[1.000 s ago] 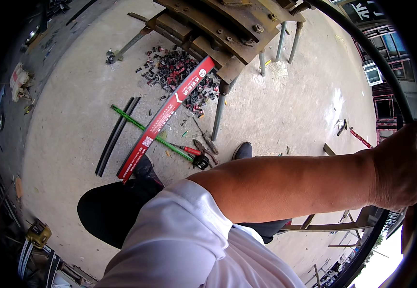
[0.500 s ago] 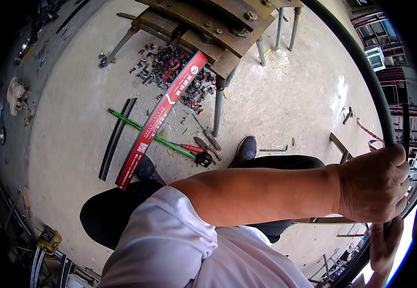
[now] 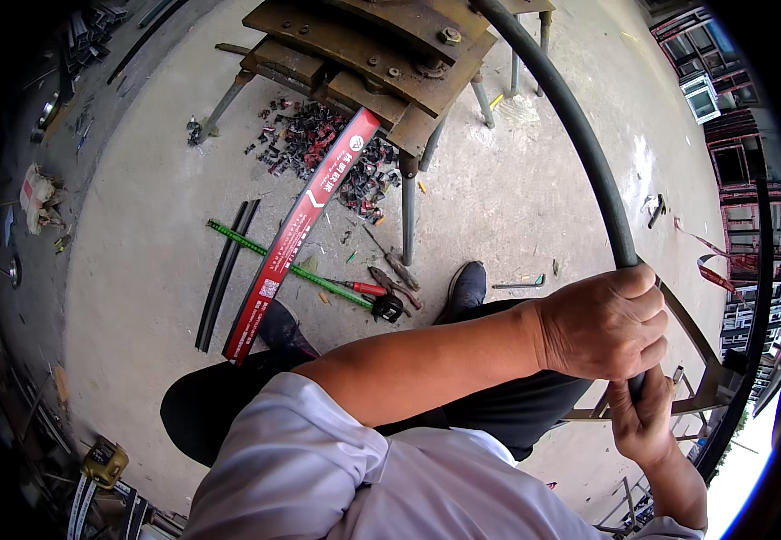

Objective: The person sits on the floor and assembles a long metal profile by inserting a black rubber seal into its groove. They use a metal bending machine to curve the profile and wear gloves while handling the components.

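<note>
Far left of our fingers, a long red sign strip [image 3: 296, 236] with white marks lies slantwise on the floor [image 3: 157, 234], crossing a green bar [image 3: 291, 268]. Above it stands a rusty steel bench [image 3: 381, 45]. The dark curved pipe [image 3: 579, 144] runs from the upper middle down and right into our grip; it looks smooth, matte and grey-black. Our left hand [image 3: 608, 322] has its fingers clamped round the pipe, and just below, our right hand [image 3: 642, 418] wraps it too.

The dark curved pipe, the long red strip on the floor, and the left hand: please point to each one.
dark curved pipe [image 3: 588, 157], head view, on its bare middle above the hands.
long red strip [image 3: 296, 234], head view, mid-length.
left hand [image 3: 608, 326], head view, on its back.
</note>
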A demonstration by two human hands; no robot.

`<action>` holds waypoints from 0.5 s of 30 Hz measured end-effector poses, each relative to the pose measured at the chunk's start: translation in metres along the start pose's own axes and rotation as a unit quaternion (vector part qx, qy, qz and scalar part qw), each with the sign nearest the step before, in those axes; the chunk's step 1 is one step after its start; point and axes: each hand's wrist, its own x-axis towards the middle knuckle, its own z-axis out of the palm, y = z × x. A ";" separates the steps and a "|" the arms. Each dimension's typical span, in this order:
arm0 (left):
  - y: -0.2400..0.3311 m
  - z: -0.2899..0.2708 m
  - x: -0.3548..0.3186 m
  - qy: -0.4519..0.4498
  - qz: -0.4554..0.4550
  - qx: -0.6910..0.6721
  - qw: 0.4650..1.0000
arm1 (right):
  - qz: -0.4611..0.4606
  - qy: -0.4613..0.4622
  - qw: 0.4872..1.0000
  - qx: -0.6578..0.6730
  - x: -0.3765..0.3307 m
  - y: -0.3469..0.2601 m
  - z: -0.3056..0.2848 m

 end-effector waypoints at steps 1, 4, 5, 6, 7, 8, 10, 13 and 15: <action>-0.003 0.001 -0.007 -0.005 0.000 0.003 1.000 | -0.010 0.001 1.000 0.016 0.008 -0.006 0.008; -0.004 0.003 -0.012 0.001 0.008 0.017 1.000 | -0.002 0.028 0.999 0.026 0.006 0.004 0.019; -0.007 0.001 -0.014 -0.005 0.011 0.011 1.000 | 0.005 0.027 0.999 0.034 0.008 0.007 0.021; -0.009 0.000 -0.017 -0.014 0.012 0.025 1.000 | -0.009 0.027 0.999 0.041 0.013 0.006 0.027; -0.011 -0.001 -0.023 -0.015 0.012 0.031 0.999 | -0.005 0.036 0.998 0.048 0.017 0.011 0.036; -0.014 -0.002 -0.030 -0.045 0.011 0.033 0.998 | -0.016 0.046 0.997 0.056 0.022 0.016 0.046; -0.023 -0.005 -0.068 -0.116 0.010 0.059 0.991 | -0.041 0.056 0.996 0.063 0.042 0.047 0.096; -0.017 -0.020 -0.083 -0.174 0.018 0.049 0.983 | -0.080 0.107 0.986 0.100 0.040 0.056 0.128; -0.046 -0.021 -0.072 -0.202 0.033 0.066 0.977 | -0.035 0.062 0.994 0.089 0.071 0.059 0.113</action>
